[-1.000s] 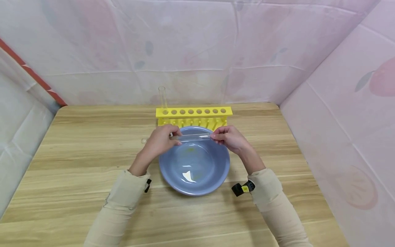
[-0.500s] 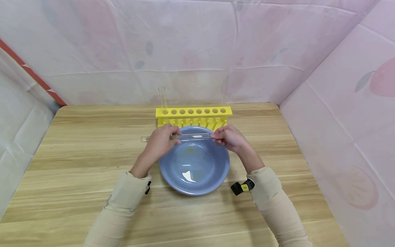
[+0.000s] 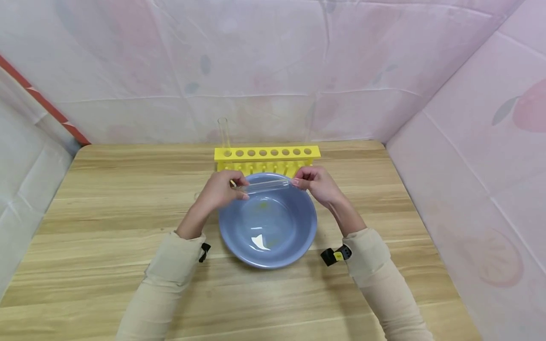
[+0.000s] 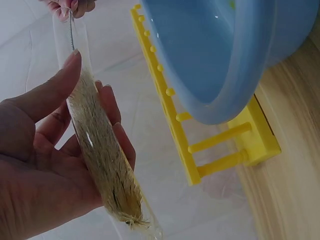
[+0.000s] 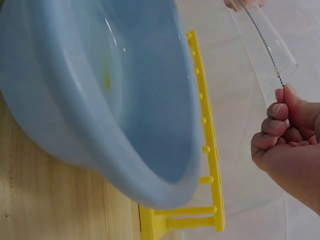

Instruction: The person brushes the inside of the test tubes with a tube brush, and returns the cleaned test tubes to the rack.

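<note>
My left hand (image 3: pixel 218 189) grips a clear glass test tube (image 3: pixel 269 186) lying nearly level above the far part of the blue basin. In the left wrist view, thumb and fingers wrap the tube's middle. Inside the tube sits a test tube brush (image 4: pixel 105 145) with pale, dark-flecked bristles, its tip near the tube's closed end. My right hand (image 3: pixel 320 187) pinches the brush's twisted wire handle (image 5: pixel 263 40) between thumb and forefinger, just outside the tube's open mouth. In the head view, the left hand hides part of the tube.
The blue basin (image 3: pixel 268 265) stands under the hands, with yellowish spots inside. Directly behind it is a yellow test tube rack (image 3: pixel 257 155), with another glass test tube (image 3: pixel 224 135) upright in its leftmost hole. Printed cloth (image 3: pixel 264 57) hangs behind the wooden table (image 3: pixel 128 213).
The right hand has risen slightly, so the tube's open end now tilts a little farther up toward the rack. Both hands keep their holds on the tube and the brush.
</note>
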